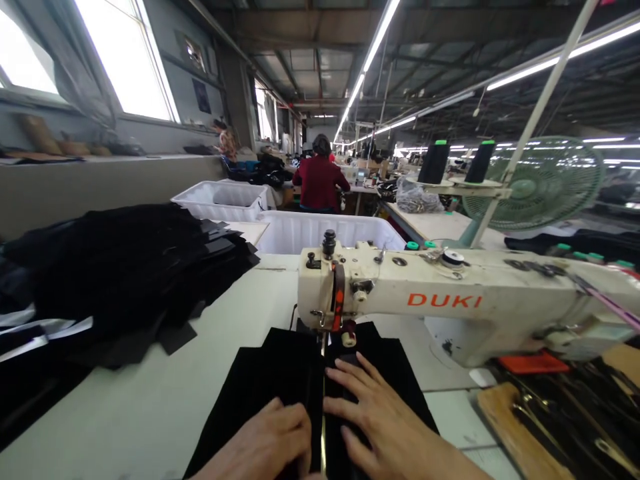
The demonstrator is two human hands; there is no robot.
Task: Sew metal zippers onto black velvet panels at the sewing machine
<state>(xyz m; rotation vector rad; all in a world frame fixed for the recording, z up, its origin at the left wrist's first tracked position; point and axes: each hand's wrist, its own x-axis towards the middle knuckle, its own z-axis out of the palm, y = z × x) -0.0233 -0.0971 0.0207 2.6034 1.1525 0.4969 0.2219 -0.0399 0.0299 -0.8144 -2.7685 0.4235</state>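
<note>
The left hand (273,433) bent its fingers down onto a black cloth (280,370), just left of a thin gold strip (323,440); whether it pinched the fabric could not be told, since the fingertips were hidden. The right hand (367,410) lay with fingers spread on the same cloth, right of the strip, pressing nothing between them, its fingertips pointing toward the needle end of a cream sewing machine (390,290). The cloth lay flat on the white table (150,413), its far edge reaching under the machine's head, and the strip ran lengthwise down its middle toward the needle area. On the table to the left rested a large heap of black pieces (120,267), loosely stacked. To the right, a wooden tray (505,420) held dark items with metallic parts, too jumbled to make out. Beyond the machine stood a large white bin (330,230), with a smaller white bin (220,202) behind it on the left. Two black thread spools (434,163) stood on a holder before a green fan (530,187). Farther off, a person in a dark red top (320,180) sat facing away, and another person (227,143) was near the windows (125,60).
</note>
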